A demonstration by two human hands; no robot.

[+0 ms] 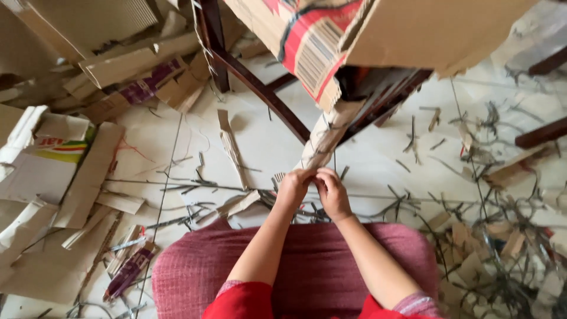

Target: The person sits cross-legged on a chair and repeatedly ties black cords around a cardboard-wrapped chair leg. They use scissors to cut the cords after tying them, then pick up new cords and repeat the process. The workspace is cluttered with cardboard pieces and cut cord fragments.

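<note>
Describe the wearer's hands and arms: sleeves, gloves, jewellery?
Both hands are bare: the left hand and right hand show no gloves, rings, watch or bangles. Forearms are uncovered. Short red sleeves end above the elbows, each edged with a pinkish patterned cuff.

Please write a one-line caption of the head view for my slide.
Both hands, left hand and right hand, pinch the lower end of a cardboard strip above a floor littered with cardboard scraps.

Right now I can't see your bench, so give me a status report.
Left hand and right hand both pinch the cardboard strip hanging from the table. Loose cardboard scraps cover the floor.
</note>
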